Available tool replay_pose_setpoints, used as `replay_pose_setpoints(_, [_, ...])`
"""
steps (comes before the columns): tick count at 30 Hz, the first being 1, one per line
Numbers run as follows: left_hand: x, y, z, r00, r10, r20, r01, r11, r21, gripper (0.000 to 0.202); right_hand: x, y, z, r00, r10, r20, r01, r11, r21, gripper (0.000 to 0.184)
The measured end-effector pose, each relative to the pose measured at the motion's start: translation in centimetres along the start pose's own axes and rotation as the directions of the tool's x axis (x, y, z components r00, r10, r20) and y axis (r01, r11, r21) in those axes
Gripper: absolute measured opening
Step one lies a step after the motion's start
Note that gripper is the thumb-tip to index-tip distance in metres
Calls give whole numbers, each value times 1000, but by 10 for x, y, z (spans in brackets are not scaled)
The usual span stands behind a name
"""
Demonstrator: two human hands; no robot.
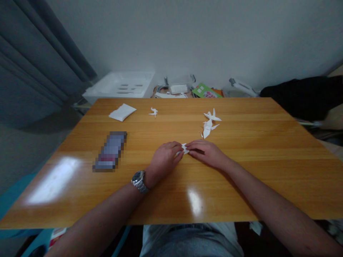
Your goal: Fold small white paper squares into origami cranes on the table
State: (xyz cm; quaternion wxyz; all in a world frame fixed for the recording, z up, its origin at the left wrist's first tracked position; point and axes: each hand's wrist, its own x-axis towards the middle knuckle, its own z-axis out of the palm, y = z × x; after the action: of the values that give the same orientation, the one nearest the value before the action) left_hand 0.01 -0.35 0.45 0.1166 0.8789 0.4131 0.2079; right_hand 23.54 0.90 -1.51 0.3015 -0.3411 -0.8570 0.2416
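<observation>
On the wooden table [241, 178] my left hand [165, 157] and my right hand [206, 152] meet at the middle, fingertips pinched on a small folded white paper piece [184, 147]. Most of that paper is hidden under my fingers. A metal watch [139, 180] sits on my left wrist. Just beyond my right hand lie two folded white paper cranes [209, 123], one behind the other. A third, smaller paper crane [153, 112] lies farther back, left of the middle.
A stack of white paper sheets [122, 112] lies at the back left. A blurred dark rectangular object [110, 151] rests left of my hands. Behind the table are a white tray [120, 85], a green booklet [206, 91] and dark cloth [302, 93].
</observation>
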Motion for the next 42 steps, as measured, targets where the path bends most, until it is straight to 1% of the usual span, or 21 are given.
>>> replay_pose_setpoints(6, [0,-1,0,1000,-6,5,6,1000,-12,22,3,-1,-1,1000,18,-18,-17,1000,26,19])
replay_pose_setpoints(12, [-2,-5,3,1000,7,-8,-7,999,-39,19,4,-1,-2,999,49,-16,-49,998,34,16])
replay_pose_setpoints(18, [-2,-2,1,1000,12,7,-12,997,-73,21,6,0,1,997,73,-35,-71,996,50,13])
replay_pose_setpoints(24, [1,-2,3,1000,2,3,-2,998,-58,17,9,-4,4,996,69,-54,-68,998,8,13])
replay_pose_setpoints(29, [1,-2,5,1000,-6,-14,5,998,-57,15,8,-3,3,997,64,-52,-61,997,55,9])
replay_pose_setpoints(33, [1,-2,5,1000,-4,-17,4,999,-48,16,7,1,5,991,93,-93,-90,995,30,5])
replay_pose_setpoints(36, [-1,-2,5,999,39,-1,-39,998,-48,21,5,3,5,984,125,-130,-124,992,20,5])
replay_pose_setpoints(39, [-5,0,4,993,110,37,-109,994,-23,26,3,4,5,980,147,-132,-146,989,15,8])
replay_pose_setpoints(42, [-8,4,2,986,151,72,-152,988,10,28,1,4,5,977,163,-135,-166,986,-5,8])
